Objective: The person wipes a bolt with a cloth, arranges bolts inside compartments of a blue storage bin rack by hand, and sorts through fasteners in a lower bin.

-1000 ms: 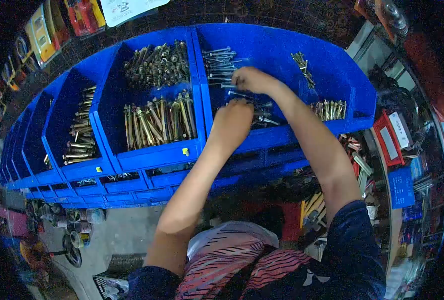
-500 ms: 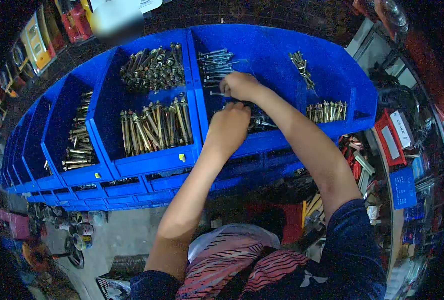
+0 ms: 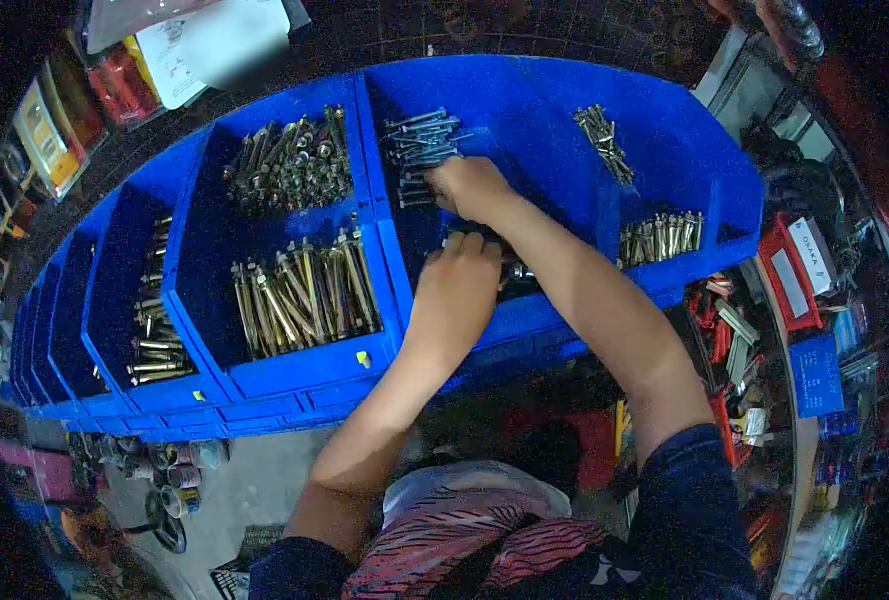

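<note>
My right hand (image 3: pixel 472 188) reaches into a blue bin (image 3: pixel 525 85). Its fingers are bent and pinched at the ends of silver bolts (image 3: pixel 415 190) lying sideways by the bin's left wall. Behind them is a looser pile of silver bolts (image 3: pixel 425 137). My left hand (image 3: pixel 460 285) is lower in the same bin, near its front wall, back of the hand up. Its fingers curl down, and their tips are hidden, so what they hold does not show. More silver metal pieces (image 3: pixel 518 275) lie in shadow between this hand and my right forearm.
The neighbouring bin on the left holds brassy anchor bolts (image 3: pixel 305 295) and a heap of darker bolts (image 3: pixel 295 160). To the right are more small bolts (image 3: pixel 662 238) and a loose bunch (image 3: pixel 605 143). A red box (image 3: pixel 795 275) stands beyond the bins' right end.
The view has shifted slightly, with the bins appearing a little lower. My right hand has moved left, against the sideways bolts. My left hand stays near the bin's front.
</note>
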{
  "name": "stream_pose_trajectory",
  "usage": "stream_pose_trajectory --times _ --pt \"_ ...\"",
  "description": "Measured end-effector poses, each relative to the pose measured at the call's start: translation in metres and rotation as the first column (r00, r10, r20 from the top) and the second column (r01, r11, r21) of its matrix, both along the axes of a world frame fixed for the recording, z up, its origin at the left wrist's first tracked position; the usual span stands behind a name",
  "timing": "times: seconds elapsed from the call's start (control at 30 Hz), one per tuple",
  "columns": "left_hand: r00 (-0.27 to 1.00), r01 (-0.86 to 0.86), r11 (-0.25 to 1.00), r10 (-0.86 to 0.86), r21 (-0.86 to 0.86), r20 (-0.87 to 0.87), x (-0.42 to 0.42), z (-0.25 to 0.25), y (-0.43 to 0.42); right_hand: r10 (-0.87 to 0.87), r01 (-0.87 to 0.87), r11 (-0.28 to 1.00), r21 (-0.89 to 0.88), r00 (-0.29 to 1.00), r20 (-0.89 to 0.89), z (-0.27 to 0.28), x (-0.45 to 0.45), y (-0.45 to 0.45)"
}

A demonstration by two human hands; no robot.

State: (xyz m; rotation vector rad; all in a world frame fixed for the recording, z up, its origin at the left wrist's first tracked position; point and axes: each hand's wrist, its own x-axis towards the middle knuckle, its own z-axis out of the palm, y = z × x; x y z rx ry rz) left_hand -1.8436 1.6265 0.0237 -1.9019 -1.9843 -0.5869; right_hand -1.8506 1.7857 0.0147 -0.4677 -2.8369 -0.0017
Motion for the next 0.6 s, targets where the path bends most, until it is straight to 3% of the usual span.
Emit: stream_pose_trajectory --times 0.2,0.33,0.4,0.43,0.5,0.6 --pt "1.0 0.001 0.999 -0.002 -0.035 -0.013 -0.001 0.003 -0.001 -0.046 0.047 0.995 -0.088 0.999 0.014 -0.004 0.003 0.001" --pt "1.0 -0.019 0.996 0.02 -0.088 0.018 0.0 0.006 -0.002 -0.102 0.103 0.994 -0.029 0.994 0.041 0.026 0.025 -0.01" --pt "1.0 -0.009 0.998 0.009 -0.061 0.007 -0.001 0.004 -0.004 -0.012 -0.007 0.976 -0.218 0.996 -0.086 0.048 0.051 -0.017" --pt "1.0 -0.004 1.0 0.003 -0.024 -0.01 -0.002 0.004 -0.004 -0.01 -0.008 0.976 -0.215 0.997 -0.08 0.052 0.066 -0.021" --pt "1.0 -0.008 1.0 0.008 -0.029 0.008 -0.002 0.004 -0.003 -0.103 0.064 0.921 -0.384 0.991 -0.081 0.057 0.092 -0.031" --pt "1.0 -0.014 0.999 0.015 -0.031 0.017 -0.003 -0.002 -0.002 0.009 -0.035 0.933 -0.359 0.997 -0.073 0.029 0.09 -0.031"
